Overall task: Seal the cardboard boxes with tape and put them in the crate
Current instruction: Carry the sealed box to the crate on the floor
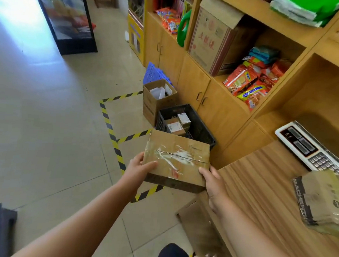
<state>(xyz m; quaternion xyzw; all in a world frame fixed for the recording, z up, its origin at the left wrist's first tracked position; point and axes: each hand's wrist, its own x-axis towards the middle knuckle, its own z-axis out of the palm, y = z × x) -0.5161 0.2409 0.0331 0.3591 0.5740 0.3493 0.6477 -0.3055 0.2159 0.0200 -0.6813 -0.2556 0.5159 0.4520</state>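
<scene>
- Here a taped cardboard box (180, 149) is held level in the air between both hands, above the tiled floor and just off the corner of the wooden counter (270, 195); clear tape runs wrinkled along its closed top seam.
- The left hand (138, 169) grips the box's near left corner, thumb pressed on the top face and fingers curled round the edge.
- The right hand (211, 178) grips the near right corner, thumb on top; its other fingers are hidden under the box.
- Just beyond the box sits a black plastic crate (202, 124) on the floor, its near rim covered by the box in this view; several small boxes (183, 119) lie inside it.
- An open brown carton (156, 105) stands touching the crate's far side, with a blue plastic panel (154, 73) behind it.
- Yellow-and-black hazard tape (112, 130) marks squares on the floor.
- On the counter rest an electronic scale (305, 147) and another tape-wrapped box (324, 201).
- The wooden shelves (222, 104) beyond hold red snack packets (246, 83).
</scene>
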